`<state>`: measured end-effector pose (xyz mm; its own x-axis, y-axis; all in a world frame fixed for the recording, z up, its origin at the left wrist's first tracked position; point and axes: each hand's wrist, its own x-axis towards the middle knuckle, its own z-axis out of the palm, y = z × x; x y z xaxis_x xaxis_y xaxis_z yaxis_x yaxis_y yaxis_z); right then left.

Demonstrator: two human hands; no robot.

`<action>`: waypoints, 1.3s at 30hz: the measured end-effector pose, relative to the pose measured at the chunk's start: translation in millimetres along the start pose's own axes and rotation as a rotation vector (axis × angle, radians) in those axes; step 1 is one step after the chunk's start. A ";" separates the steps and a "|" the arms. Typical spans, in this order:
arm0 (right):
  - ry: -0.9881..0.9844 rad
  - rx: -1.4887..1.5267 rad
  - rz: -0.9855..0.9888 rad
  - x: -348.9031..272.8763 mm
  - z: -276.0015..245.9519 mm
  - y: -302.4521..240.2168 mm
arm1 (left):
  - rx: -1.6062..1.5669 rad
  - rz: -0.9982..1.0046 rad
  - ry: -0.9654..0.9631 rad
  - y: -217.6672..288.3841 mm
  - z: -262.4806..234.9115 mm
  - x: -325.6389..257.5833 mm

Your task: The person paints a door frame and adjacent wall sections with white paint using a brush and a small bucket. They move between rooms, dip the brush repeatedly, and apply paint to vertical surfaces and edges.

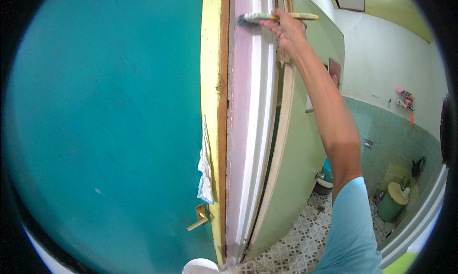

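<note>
The paintbrush point(272, 18) is up high, lying level with its bristles pressed flat to the pink and white door frame point(248, 131), so the wet tip meets the strip squarely. The right hand point(286, 28) has it by the yellow handle, fingers curled and pinching it near the bristles, arm stretched overhead to reach that height. The left hand isn't in view. Beside the frame stands the teal door point(105, 131), swung open, its edge toward us, with a white rag point(205, 169) draped there above the brass handle point(199, 219). Down by the sill sits a white bucket point(200, 266). Beyond, a tiled bathroom floor point(305, 236).
</note>
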<state>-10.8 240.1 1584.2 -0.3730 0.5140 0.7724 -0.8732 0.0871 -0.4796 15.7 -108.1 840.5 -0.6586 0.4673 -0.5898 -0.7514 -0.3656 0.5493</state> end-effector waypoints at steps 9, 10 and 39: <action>-0.098 -0.034 -0.212 47.6 27.7 12.7 | 0.024 0.042 -0.018 24.8 23.2 3.0; -0.053 -0.069 -0.191 25.2 20.6 19.8 | 0.028 0.041 -0.014 27.0 24.3 3.6; -0.125 -0.093 -0.208 43.3 35.9 7.1 | 0.026 0.071 0.020 28.4 33.7 -8.9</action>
<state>-44.4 232.3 1629.2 -0.2290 0.3681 0.9012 -0.9047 0.2611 -0.3366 1.6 -95.5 881.3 -0.7110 0.4248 -0.5604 -0.7017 -0.3757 0.6054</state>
